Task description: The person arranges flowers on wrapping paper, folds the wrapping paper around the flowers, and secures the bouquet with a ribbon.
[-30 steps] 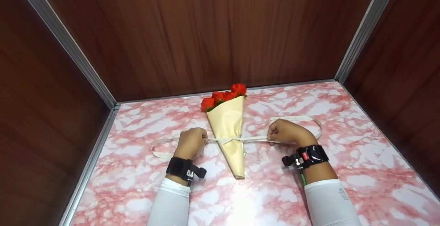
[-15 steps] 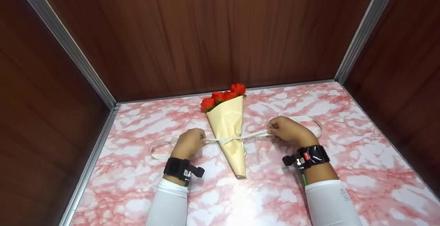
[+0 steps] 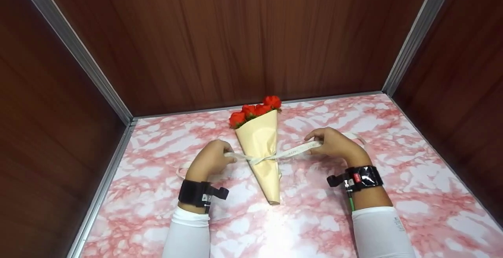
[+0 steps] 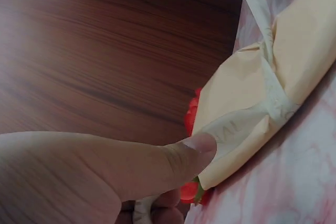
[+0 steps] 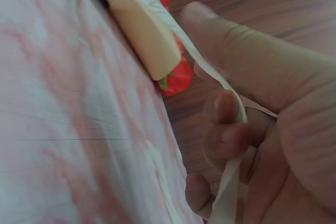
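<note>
A bouquet of red roses (image 3: pixel 272 101) in cream wrapping paper (image 3: pixel 257 132) lies in the middle of the table, its narrow end towards me. A pale lettered ribbon (image 3: pixel 294 150) crosses around its waist and runs out to both sides. On the left, my left hand (image 3: pixel 212 158) pinches one tail; in the left wrist view the thumb presses on the ribbon (image 4: pixel 236 124). My right hand (image 3: pixel 332 144) holds the other tail, higher up. In the right wrist view, curled fingers hold the ribbon (image 5: pixel 199 59), while thumb and forefinger stand apart.
The table (image 3: pixel 314 218) has a pink and white marbled top. Dark wood panels (image 3: pixel 251 42) with metal edging enclose it at the back and both sides. Ribbon ends loop behind both hands, and each wrist wears a black strap (image 3: pixel 365 178).
My right hand has moved up and slightly right, so its ribbon tail now slopes upward. My left hand has shifted a little left and up. The bouquet stays nearly in place.
</note>
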The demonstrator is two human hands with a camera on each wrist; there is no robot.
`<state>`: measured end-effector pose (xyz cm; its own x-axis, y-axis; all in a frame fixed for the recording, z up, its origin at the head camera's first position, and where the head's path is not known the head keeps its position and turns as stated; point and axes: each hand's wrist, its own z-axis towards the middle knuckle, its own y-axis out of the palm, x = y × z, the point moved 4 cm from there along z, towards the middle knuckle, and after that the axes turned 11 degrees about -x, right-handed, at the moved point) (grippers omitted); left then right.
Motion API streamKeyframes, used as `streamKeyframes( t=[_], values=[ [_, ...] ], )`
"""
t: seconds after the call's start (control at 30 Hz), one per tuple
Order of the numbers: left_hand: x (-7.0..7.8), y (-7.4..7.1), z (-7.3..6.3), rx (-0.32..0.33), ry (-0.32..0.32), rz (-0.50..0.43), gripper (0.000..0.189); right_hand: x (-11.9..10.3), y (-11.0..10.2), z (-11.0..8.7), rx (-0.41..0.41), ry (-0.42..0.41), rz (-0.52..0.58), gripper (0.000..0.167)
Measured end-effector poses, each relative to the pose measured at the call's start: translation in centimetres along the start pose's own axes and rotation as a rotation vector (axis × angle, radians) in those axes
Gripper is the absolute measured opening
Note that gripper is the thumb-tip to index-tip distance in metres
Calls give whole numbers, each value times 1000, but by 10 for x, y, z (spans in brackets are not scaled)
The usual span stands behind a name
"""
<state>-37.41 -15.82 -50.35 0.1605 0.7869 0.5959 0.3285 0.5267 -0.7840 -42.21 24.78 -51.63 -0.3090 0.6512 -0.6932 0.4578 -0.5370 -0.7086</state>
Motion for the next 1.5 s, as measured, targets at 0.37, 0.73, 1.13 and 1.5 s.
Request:
streamKeyframes(
  t=[0.37,0.73,1.13,1.5],
  values=[
    [30,-14,-13,217,82,239,13,-8,-23,-12,198,21,-99,8],
    [43,-16,-17,160,112,70,18,-18,-35,-20,314,102,-161,15],
    [54,-26,-29,203,267,-106,7,-17,-36,-20,349,70,-104,17],
    [62,-22,-29,279,283,40,5,-29,-32,-13,478,-36,-33,21]
  ],
)
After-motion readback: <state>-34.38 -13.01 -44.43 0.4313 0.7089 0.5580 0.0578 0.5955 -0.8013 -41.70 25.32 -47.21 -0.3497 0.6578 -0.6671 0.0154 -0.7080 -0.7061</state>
